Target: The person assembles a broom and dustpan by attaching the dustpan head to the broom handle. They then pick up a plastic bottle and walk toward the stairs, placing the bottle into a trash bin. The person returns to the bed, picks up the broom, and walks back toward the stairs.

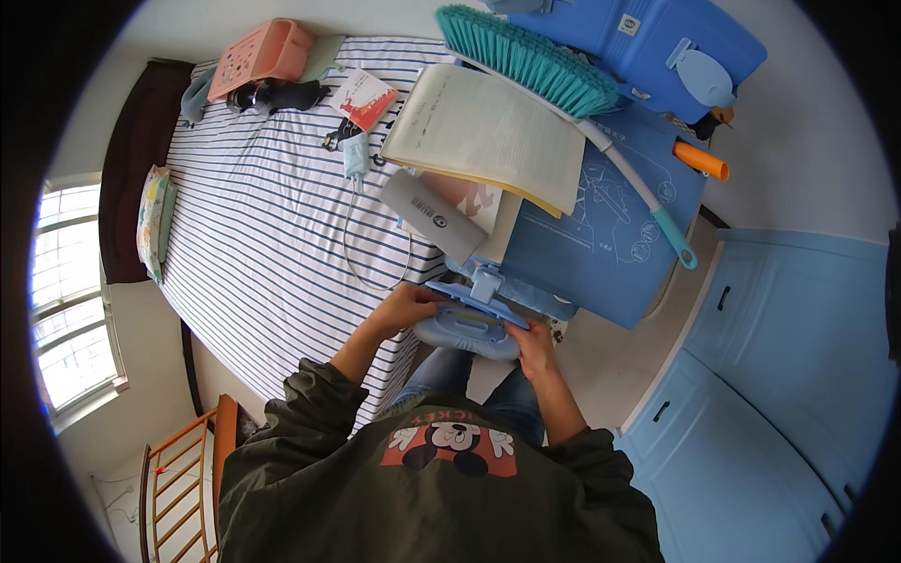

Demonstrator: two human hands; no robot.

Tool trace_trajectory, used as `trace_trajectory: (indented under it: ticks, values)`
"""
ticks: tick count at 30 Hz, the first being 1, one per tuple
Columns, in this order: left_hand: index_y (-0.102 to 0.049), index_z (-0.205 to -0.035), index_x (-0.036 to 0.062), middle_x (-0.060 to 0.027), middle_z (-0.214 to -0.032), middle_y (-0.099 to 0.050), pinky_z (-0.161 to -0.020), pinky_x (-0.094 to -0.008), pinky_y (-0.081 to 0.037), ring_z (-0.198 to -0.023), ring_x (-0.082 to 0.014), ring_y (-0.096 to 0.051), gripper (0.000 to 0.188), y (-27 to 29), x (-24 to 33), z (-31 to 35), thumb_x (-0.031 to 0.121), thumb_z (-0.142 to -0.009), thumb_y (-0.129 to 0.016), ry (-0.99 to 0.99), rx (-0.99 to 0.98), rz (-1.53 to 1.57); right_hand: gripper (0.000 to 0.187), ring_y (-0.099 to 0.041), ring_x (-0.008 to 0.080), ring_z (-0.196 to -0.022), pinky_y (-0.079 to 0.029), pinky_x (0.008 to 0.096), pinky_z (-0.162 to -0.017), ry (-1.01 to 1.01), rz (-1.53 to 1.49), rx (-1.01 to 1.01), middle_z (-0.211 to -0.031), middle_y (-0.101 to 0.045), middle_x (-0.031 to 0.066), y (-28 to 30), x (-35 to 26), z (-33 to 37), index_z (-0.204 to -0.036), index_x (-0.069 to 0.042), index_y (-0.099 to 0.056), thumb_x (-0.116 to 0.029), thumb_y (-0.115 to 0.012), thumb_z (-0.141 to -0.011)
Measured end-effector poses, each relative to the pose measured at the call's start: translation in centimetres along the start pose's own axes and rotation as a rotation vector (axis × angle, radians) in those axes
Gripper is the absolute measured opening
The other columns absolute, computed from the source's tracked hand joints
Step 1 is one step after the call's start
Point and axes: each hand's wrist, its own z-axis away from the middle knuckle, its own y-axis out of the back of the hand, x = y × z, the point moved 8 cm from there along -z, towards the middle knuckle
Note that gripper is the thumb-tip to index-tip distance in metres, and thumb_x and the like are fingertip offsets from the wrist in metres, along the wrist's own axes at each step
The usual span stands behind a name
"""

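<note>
In front of my body I hold a light-blue plastic piece (pixel 466 330) with a rounded body, a handle-like slot and a flat darker-blue panel along its far side; I cannot tell its exact kind. My left hand (pixel 410 310) grips its left end with fingers closed. At the right end my right hand (pixel 533 348) is closed on it, thumb on the panel. Just beyond stands the blue desk (pixel 601 253). A grey cylindrical case (pixel 434 215) and an open notebook (pixel 488 127) lie near its left edge.
A teal brush (pixel 530 61) with a long handle lies across the desk, beside an orange tube (pixel 701 160) and a blue plastic panel (pixel 648 42). The bed's striped sheet (pixel 272 206) fills the left, bearing a pink basket (pixel 267 58). Blue cabinets (pixel 741 441) stand at right.
</note>
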Motion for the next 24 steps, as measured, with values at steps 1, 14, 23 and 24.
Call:
trace_trajectory:
  ticks: [1, 14, 23, 24]
  values:
    - [-0.062, -0.103, -0.0073, -0.0107, -0.085, -0.065, -0.073, -0.0257, -0.048, -0.074, -0.013, -0.059, 0.037, 0.0, 0.0, 0.0, 0.008, -0.07, -0.059, -0.01, 0.003, 0.017, 0.022, -0.054, 0.0079, -0.066, -0.039, 0.0205, -0.056, -0.003, -0.005, 0.007, -0.078, -0.061, 0.0032, 0.0, -0.1, 0.1, -0.096, 0.005, -0.064, -0.008, -0.064, -0.078]
    - [-0.062, -0.096, -0.0068, -0.0112, -0.084, -0.064, -0.07, -0.027, -0.05, -0.074, -0.0167, -0.061, 0.025, 0.2, -1.7, -1.4, 0.001, -0.073, -0.06, 0.083, 0.066, 0.409, 0.013, -0.046, 0.0043, -0.05, -0.028, 0.0179, -0.038, 0.003, -0.239, -0.019, -0.071, -0.057, -0.0004, -0.8, -0.3, 0.4, -0.092, -0.002, -0.063, -0.006, -0.059, -0.08]
    - [-0.055, -0.106, -0.0085, -0.0184, -0.097, -0.06, -0.08, -0.0336, -0.052, -0.084, -0.0253, -0.063, 0.032, 0.8, -1.2, -2.1, -0.007, -0.074, -0.055, 0.169, 0.081, 0.489, 0.016, -0.059, 0.0139, -0.071, -0.045, 0.0215, -0.055, 0.039, -0.558, -0.001, -0.083, -0.061, 0.0079, -1.8, -0.3, 1.4, -0.097, 0.004, -0.059, -0.001, -0.054, -0.083]
    - [-0.055, -0.106, -0.0083, -0.0184, -0.097, -0.06, -0.08, -0.0338, -0.052, -0.084, -0.0252, -0.063, 0.031, 0.7, -1.4, -2.2, -0.007, -0.075, -0.055, 0.179, 0.074, 0.512, 0.016, -0.06, 0.0152, -0.073, -0.047, 0.0227, -0.058, 0.032, -0.588, 0.01, -0.085, -0.061, 0.0088, -1.9, -0.5, 1.8, -0.098, 0.004, -0.059, -0.001, -0.054, -0.083]
